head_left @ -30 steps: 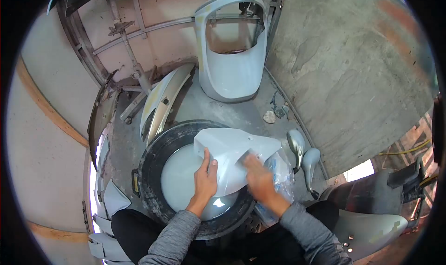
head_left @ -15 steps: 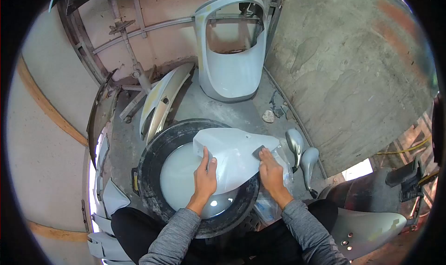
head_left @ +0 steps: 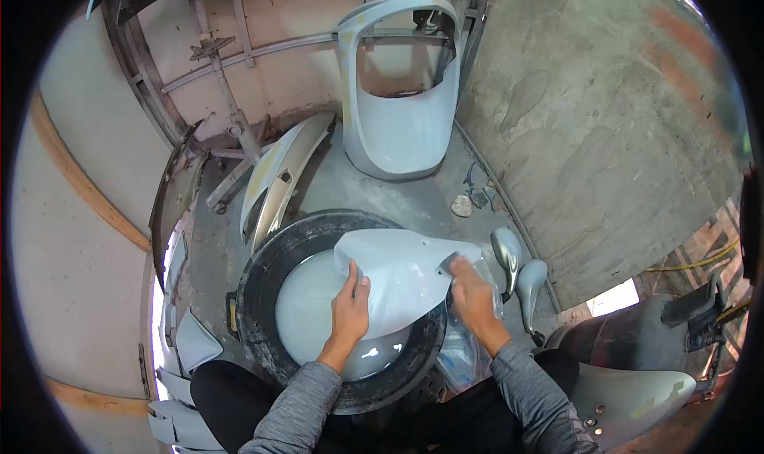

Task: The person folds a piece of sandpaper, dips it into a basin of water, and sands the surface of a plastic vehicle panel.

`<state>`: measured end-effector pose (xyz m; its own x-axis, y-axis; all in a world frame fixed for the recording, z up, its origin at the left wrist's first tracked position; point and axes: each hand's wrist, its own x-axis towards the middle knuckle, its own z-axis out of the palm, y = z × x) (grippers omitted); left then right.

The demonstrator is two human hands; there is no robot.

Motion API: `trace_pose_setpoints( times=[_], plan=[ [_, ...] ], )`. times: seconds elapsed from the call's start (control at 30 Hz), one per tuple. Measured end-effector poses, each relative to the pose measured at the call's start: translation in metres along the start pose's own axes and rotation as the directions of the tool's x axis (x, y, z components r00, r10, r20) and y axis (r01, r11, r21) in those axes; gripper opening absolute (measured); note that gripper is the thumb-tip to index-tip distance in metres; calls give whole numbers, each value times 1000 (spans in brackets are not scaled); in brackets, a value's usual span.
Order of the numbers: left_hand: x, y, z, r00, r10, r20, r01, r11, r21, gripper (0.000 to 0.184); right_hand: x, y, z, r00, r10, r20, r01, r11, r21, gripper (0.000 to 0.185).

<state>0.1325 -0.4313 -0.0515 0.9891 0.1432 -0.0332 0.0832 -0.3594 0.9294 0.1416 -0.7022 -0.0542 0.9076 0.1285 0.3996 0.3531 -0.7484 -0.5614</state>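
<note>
A glossy white body panel (head_left: 394,275), which looks like a vehicle fairing piece, is held over a black tub (head_left: 256,315) of cloudy water (head_left: 306,307). My left hand (head_left: 348,315) grips the panel's left side, thumb upward and fingers partly hidden beneath. At the panel's narrow right end, my right hand (head_left: 475,299) pinches a small dark grey sheet (head_left: 450,261) that looks like sandpaper. The sheet lies against the panel surface. Slight motion blur softens the right fingers.
Behind the tub stand a large white shell (head_left: 398,136) with an opening and a curved panel (head_left: 290,171). Two mirrors (head_left: 529,283) and a stone (head_left: 461,206) lie to the right. Clear plastic (head_left: 461,350) sits beside the tub; a dark cylinder (head_left: 613,331) is farther right.
My right hand and the grey sheet have shifted slightly right along the panel's end. The panel sits a little lower over the tub. My left hand keeps its hold.
</note>
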Motion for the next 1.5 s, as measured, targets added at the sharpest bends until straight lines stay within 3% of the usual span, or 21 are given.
trace_pose_setpoints(
  times=[0.07, 0.13, 0.2, 0.27, 0.33, 0.4, 0.53, 0.67, 0.73, 0.77, 0.93, 1.0, 1.03, 1.07, 1.17, 1.2, 1.27, 1.3, 1.33, 1.43, 1.5],
  plan=[
    [3, 9, -6, 999, -33, 42, 35, 998, -44, 59, -14, -11, 2, 999, -21, -32, 20, 999, -35, 42],
    [3, 5, -6, 999, -17, 36, 17, 1000, -6, 59, -29, -56, -17, 892, -398, 215, 378, 917, 131, 39],
    [6, 4, -5, 999, 3, 35, -5, 999, 36, 59, -12, -16, -14, 890, -417, 185, 393, 907, 154, 39],
    [2, 9, -5, 999, -36, 40, 36, 999, 2, 60, -4, 22, -3, 999, -34, -4, 33, 995, -91, 39],
    [6, 8, -5, 998, -50, 32, 50, 999, 6, 60, -16, -19, -9, 934, -349, 72, 355, 931, -87, 29],
    [8, -3, -5, 999, 31, 26, -31, 999, -13, 59, -26, -60, -24, 904, -393, 170, 383, 919, 87, 26],
    [-1, 16, -8, 995, -76, 66, 74, 997, 35, 60, -4, 18, -7, 998, -46, 36, 52, 982, -184, 29],
    [4, 18, -8, 999, 5, 46, -5, 1000, -2, 59, -11, -28, -13, 904, -408, 127, 408, 913, 27, 28],
    [0, 10, -5, 999, 42, 33, -43, 999, 24, 59, -2, 7, 6, 990, -136, -44, 136, 991, -2, 31],
    [-1, 15, -5, 999, 25, 37, -27, 998, 53, 60, 12, 14, 3, 972, 225, -62, -219, 971, 92, 30],
    [-2, 24, -8, 997, 60, 53, -62, 998, 31, 61, 6, -7, 6, 979, -205, 8, 205, 978, 30, 33],
    [-5, 21, -6, 995, 96, 39, -98, 994, 52, 62, 13, 25, 16, 985, -170, -33, 165, 980, -112, 37],
    [-6, 25, -6, 996, 78, 48, -81, 995, 63, 62, 31, 14, 0, 929, 368, 41, -370, 927, 61, 39],
    [-7, 28, -7, 997, 58, 54, -62, 995, 75, 63, 28, 13, 5, 929, 367, 42, -369, 927, 64, 39],
    [-8, 36, -13, 996, 16, 90, -24, 995, 95, 65, 17, -21, 9, 979, -201, -19, 201, 979, 43, 34],
    [-4, 31, -11, 996, 25, 90, -34, 995, 95, 65, 21, -14, 11, 979, -204, -28, 205, 978, 40, 34],
    [-5, 9, -4, 992, 118, 38, -121, 989, 89, 66, 21, 13, 15, 996, -66, -55, 70, 995, 76, 36],
    [-6, 14, -6, 993, 116, 34, -118, 989, 88, 66, 38, 12, 2, 931, 365, 24, -365, 924, 110, 36],
    [-8, 21, -6, 991, 126, 39, -129, 989, 75, 67, 36, 8, 3, 932, 361, 29, -362, 926, 111, 36],
    [-9, 22, -8, 990, 131, 52, -134, 989, 57, 68, 12, -19, 12, 988, -154, 10, 154, 987, 35, 34],
    [-1, 24, -7, 988, 148, 52, -150, 987, 52, 69, 18, -20, 6, 977, -212, 27, 210, 976, 57, 34]
  ],
)
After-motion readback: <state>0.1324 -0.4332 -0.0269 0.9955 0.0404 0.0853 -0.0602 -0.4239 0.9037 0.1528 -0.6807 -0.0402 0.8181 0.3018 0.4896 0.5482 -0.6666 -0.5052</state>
